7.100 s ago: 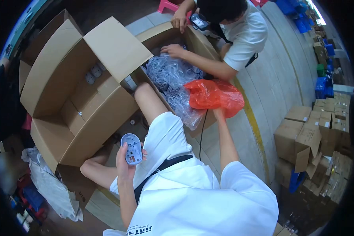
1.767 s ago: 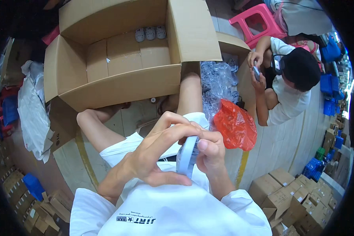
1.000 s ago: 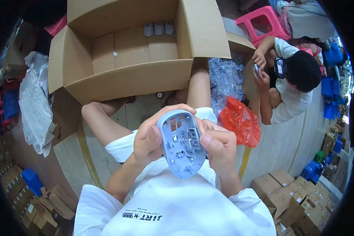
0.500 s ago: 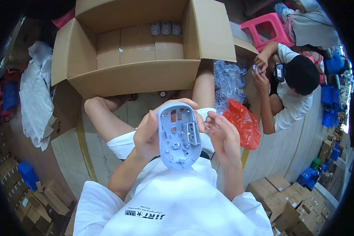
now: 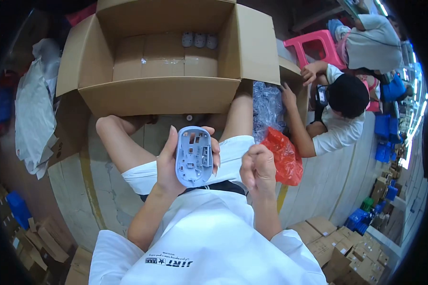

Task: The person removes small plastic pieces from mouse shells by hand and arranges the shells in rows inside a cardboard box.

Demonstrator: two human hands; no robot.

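Observation:
My left hand [image 5: 166, 168] is wrapped round a pale blue oval plastic shell [image 5: 193, 159], shaped like a computer mouse housing. Its hollow inner side faces up, with ribs, small square openings and a raised block on the right. Fingertips of that hand show along the shell's right edge. Apart from the shell, over my right thigh, my right hand [image 5: 258, 168] is raised with its fingers curled closed. Whether anything small sits in those fingers is hidden.
A large open cardboard box [image 5: 159, 97] stands before my knees, with a few pale shells [image 5: 199, 40] inside. To the right lie clear plastic bags [image 5: 267, 107] and a red bag [image 5: 283, 159]. A co-worker in a black cap [image 5: 348, 95] sits close by, near a pink stool [image 5: 318, 42].
My left hand and the shell have moved lower and a little left. My right hand has drawn away from the shell, its fingers curling closed. The co-worker's hands have come apart.

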